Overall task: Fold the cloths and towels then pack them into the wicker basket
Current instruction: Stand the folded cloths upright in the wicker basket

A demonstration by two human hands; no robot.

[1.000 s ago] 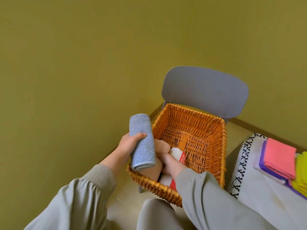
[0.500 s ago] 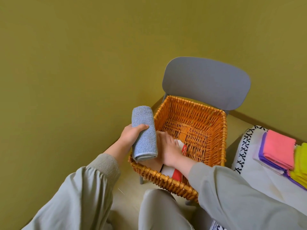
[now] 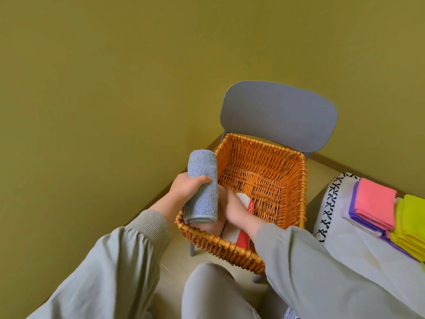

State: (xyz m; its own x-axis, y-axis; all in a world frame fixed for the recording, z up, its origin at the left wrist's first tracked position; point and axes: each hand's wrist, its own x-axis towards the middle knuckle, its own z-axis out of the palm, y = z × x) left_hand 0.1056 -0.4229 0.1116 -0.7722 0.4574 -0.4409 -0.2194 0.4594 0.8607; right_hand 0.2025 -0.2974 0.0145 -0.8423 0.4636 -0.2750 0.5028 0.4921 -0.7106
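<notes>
Head view: wicker basket (image 3: 299,180) sits on the grey chair (image 3: 278,116), close to the wall corner.
Left hand (image 3: 187,187): fingers and thumb wrapped round the middle of the blue towel roll (image 3: 203,180). I hold it mid-length so the roll cannot unwind.
Roll position: tilted, over the basket's near-left corner, not yet inside.
Right hand (image 3: 234,208): inside the basket, fingers fairly straight and laid on the packed towels, gripping nothing I can see.
Purpose (judgement): pressing the packed items down and aside to keep a slot for the roll.
Packed: white-and-red towel (image 3: 243,236) at the near wall; peach roll (image 3: 213,225) just left of it, partly hidden.
Waiting: pink cloth (image 3: 374,203) and yellow cloths (image 3: 411,222), folded, well right of the basket.
Progress (judgement): early; most of the basket floor shows.
</notes>
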